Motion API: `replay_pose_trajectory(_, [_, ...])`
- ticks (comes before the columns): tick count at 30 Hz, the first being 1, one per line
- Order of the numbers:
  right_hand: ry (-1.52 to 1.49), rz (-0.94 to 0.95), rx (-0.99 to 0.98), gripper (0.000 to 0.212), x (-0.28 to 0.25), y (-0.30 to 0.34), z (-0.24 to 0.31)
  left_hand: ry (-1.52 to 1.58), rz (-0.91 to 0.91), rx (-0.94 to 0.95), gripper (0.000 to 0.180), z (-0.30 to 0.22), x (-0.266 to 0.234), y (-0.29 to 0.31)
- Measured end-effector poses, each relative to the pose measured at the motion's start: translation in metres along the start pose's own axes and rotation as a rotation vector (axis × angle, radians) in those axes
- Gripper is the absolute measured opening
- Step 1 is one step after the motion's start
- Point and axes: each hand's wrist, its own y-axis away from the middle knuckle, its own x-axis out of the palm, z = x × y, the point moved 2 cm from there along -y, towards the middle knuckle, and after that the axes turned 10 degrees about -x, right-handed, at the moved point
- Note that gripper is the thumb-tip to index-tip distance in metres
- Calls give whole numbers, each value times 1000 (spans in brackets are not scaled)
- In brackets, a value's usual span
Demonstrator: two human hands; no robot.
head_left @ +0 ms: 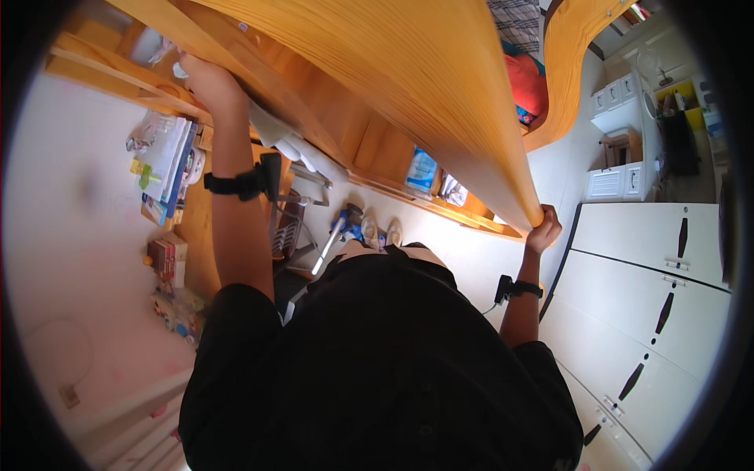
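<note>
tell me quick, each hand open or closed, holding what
Left hand: cannot be told, fingers mostly hidden, white scrap beside them.
Right hand: closed on the end of the wooden board.

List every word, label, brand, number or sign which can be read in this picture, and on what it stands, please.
No text is clear enough to quote.
Blue-and-white package: markings too small and blurred to read.
Books and papers at the left: too blurred.
Small pale mark near the top edge: too small to tell.
Wooden panel at the right hand: no lettering visible.
</note>
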Motion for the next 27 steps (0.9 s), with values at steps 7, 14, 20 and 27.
replay_pose_trajectory(7, [-8,-96,107,40,-6,2,-19,113,22,-217,46,0,8,14])
replay_pose_trajectory(14, [-7,-133,148,40,-17,-1,-15,-159,64,192,33,53,-12,-4])
replay_pose_trajectory(20, [-189,-251,343,38,-14,14,-51,-229,76,404,30,86,-33,-11])
replay_pose_trajectory(27, [-135,-469,303,47,-8,19,-36,-30,165,246,34,34,-6,18])
